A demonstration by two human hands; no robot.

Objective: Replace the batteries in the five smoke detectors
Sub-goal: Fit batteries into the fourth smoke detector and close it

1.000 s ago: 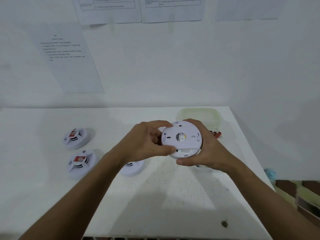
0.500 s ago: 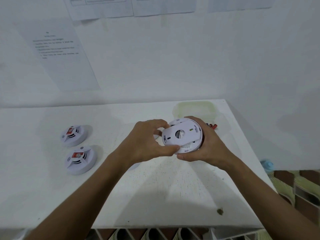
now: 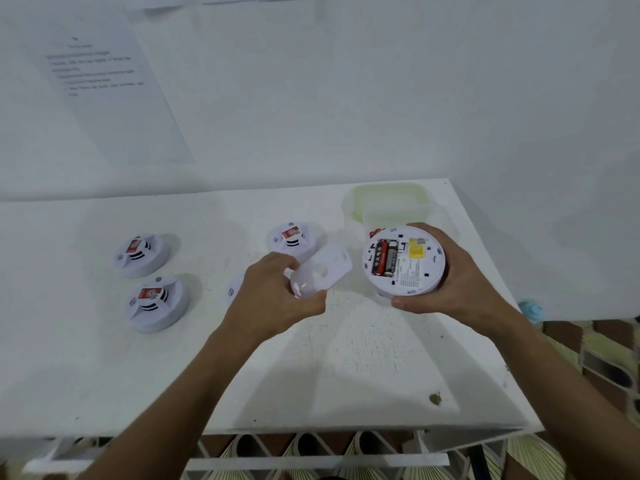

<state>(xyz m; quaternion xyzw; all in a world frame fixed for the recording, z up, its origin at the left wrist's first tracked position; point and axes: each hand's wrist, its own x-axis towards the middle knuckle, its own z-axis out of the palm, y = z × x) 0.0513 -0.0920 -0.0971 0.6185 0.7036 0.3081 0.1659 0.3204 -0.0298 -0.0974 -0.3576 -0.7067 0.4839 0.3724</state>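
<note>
1. One white table [image 3: 104, 368] fills the lower and middle frame, running from the left edge to a corner at lower right, with a small dark spot [image 3: 435, 398] near its front right.
2. Behind it a white wall [image 3: 381, 91] takes the upper frame, with a printed sheet [image 3: 104, 84] at upper left.
3. A pale lidded box [image 3: 388, 202] sits at the table's far right corner, upper right of centre.
4. The right hand [image 3: 460, 282], right of centre, grips an open detector [image 3: 403, 261] from the side, fingers curled round its far rim and thumb on the near rim. The unit is held above the table with its back toward the camera.
5. The left hand [image 3: 277, 296], at centre, clamps the removed cover [image 3: 320, 271] between thumb and curled fingers; the cover is blurred and tilts up toward the right, just apart from the open detector.
6. Three closed detectors rest face up on the table: one at mid left [image 3: 142, 254], one below it [image 3: 157, 303], one at centre [image 3: 292, 239] just above the left hand. Each has a red label.
7. A fourth [image 3: 235, 289] peeks out behind the left wrist, mostly hidden.
8. In the open unit, a red battery [image 3: 380, 257] and a black one [image 3: 391, 257] lie side by side, left of a yellow sticker [image 3: 416, 250].
9. Small red ends of loose batteries [image 3: 374, 232] show just above the open detector's rim.
</note>
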